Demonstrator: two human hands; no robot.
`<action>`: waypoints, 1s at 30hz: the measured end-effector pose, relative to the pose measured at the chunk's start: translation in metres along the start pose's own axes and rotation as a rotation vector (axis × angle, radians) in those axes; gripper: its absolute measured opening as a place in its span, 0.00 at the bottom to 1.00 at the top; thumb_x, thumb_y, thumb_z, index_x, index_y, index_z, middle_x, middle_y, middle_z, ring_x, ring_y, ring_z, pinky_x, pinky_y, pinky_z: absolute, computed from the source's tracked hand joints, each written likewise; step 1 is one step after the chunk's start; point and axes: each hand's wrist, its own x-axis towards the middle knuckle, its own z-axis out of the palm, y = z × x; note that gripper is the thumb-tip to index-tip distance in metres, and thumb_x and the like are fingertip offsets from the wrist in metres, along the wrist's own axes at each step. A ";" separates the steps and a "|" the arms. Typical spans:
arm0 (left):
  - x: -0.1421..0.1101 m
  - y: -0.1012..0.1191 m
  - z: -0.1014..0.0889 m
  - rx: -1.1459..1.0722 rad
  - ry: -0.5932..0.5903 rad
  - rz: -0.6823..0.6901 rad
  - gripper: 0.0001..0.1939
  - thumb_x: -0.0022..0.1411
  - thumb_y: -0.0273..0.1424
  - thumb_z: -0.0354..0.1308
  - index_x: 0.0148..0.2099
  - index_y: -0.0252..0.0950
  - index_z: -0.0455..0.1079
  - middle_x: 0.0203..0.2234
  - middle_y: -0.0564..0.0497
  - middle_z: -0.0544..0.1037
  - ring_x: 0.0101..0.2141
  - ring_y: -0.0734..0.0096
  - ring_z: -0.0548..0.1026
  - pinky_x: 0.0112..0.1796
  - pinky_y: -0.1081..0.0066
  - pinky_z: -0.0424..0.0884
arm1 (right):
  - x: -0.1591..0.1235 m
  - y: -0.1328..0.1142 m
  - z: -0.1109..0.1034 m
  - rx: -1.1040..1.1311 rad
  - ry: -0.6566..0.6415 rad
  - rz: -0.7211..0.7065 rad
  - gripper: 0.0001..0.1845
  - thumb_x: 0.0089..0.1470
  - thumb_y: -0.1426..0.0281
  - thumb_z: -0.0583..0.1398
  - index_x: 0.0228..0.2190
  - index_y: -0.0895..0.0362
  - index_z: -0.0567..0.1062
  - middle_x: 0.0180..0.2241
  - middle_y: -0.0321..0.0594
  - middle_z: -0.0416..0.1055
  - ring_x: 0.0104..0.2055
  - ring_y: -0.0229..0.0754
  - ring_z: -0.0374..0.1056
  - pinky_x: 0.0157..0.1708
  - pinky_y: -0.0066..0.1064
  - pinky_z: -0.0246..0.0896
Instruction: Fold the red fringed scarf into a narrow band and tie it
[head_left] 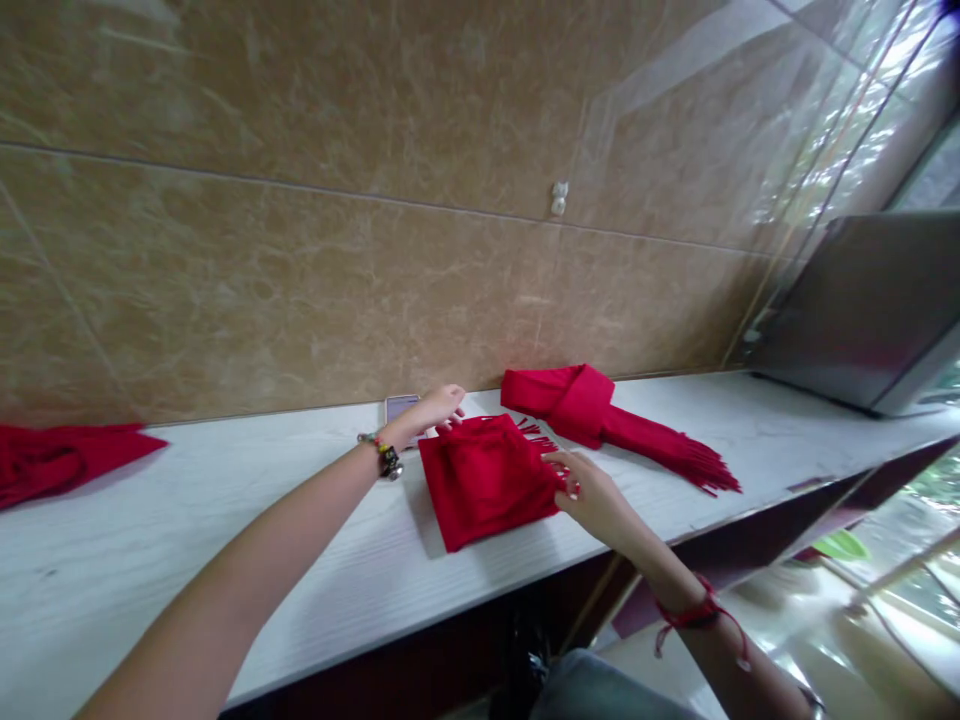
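Note:
A red fringed scarf [495, 470] lies folded into a rough square on the white counter, its top layer rumpled. At its upper left corner, my left hand [439, 408] has its fingers bent down and closed on the cloth. My right hand [592, 495] pinches the right edge, with the thumb and fingers pressed together on the fabric. Some fringe strands show along the scarf's far side. Just beyond lies a second red scarf [570, 395], folded over itself, its fringe end pointing right.
A phone-like flat object [400, 406] lies partly behind my left hand. More red cloth [67, 460] rests at the far left of the counter [315, 560]. A large grey metal box [862, 310] stands at the right end. The tiled wall [300, 290] borders the back.

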 end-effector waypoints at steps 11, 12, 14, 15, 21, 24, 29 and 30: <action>-0.071 -0.046 0.039 0.720 -0.060 0.531 0.25 0.62 0.40 0.48 0.60 0.39 0.55 0.62 0.42 0.48 0.61 0.55 0.44 0.57 0.57 0.45 | 0.058 0.004 0.032 -0.068 -0.249 0.078 0.26 0.53 0.68 0.55 0.53 0.62 0.60 0.47 0.53 0.68 0.48 0.48 0.65 0.46 0.38 0.58; -0.072 -0.050 0.041 0.755 -0.126 0.518 0.25 0.63 0.41 0.47 0.60 0.40 0.55 0.62 0.43 0.47 0.61 0.55 0.42 0.57 0.56 0.45 | 0.057 0.001 0.037 -0.068 -0.293 0.087 0.27 0.53 0.70 0.54 0.54 0.64 0.58 0.47 0.54 0.68 0.48 0.48 0.65 0.46 0.38 0.59; -0.073 -0.055 0.039 0.789 -0.223 0.464 0.24 0.64 0.41 0.45 0.60 0.41 0.55 0.62 0.43 0.47 0.61 0.55 0.42 0.57 0.56 0.45 | 0.054 -0.007 0.045 -0.076 -0.314 0.095 0.29 0.52 0.72 0.54 0.55 0.66 0.56 0.48 0.56 0.67 0.48 0.49 0.65 0.46 0.39 0.58; -0.075 -0.058 0.035 0.796 -0.247 0.441 0.23 0.64 0.41 0.44 0.60 0.40 0.56 0.62 0.43 0.48 0.61 0.55 0.43 0.57 0.55 0.45 | 0.051 -0.011 0.049 -0.076 -0.306 0.097 0.29 0.52 0.73 0.54 0.55 0.67 0.56 0.49 0.57 0.66 0.49 0.49 0.64 0.47 0.39 0.57; -0.120 -0.080 -0.029 0.778 -0.289 0.345 0.21 0.64 0.40 0.43 0.57 0.42 0.60 0.61 0.45 0.51 0.60 0.59 0.48 0.56 0.56 0.48 | 0.031 -0.064 0.083 0.073 -0.314 0.007 0.31 0.51 0.71 0.56 0.55 0.63 0.55 0.52 0.56 0.62 0.54 0.50 0.59 0.50 0.42 0.54; -0.152 -0.093 -0.069 0.787 -0.267 0.224 0.19 0.65 0.38 0.40 0.53 0.41 0.63 0.59 0.46 0.57 0.58 0.62 0.52 0.56 0.60 0.49 | 0.025 -0.106 0.111 0.166 -0.386 -0.064 0.34 0.51 0.68 0.56 0.57 0.65 0.52 0.54 0.60 0.58 0.57 0.52 0.55 0.50 0.44 0.54; -0.183 -0.101 -0.125 0.836 -0.269 0.010 0.18 0.62 0.40 0.41 0.45 0.40 0.67 0.46 0.48 0.70 0.53 0.60 0.60 0.52 0.63 0.55 | 0.029 -0.173 0.154 0.263 -0.526 -0.106 0.37 0.53 0.63 0.55 0.58 0.68 0.48 0.58 0.63 0.50 0.59 0.52 0.51 0.51 0.42 0.53; -0.185 -0.100 -0.132 0.858 -0.262 -0.022 0.16 0.60 0.39 0.44 0.43 0.39 0.68 0.43 0.48 0.72 0.50 0.60 0.64 0.50 0.63 0.58 | 0.033 -0.182 0.159 0.262 -0.553 -0.113 0.36 0.54 0.62 0.53 0.57 0.69 0.48 0.57 0.63 0.52 0.58 0.51 0.52 0.50 0.41 0.54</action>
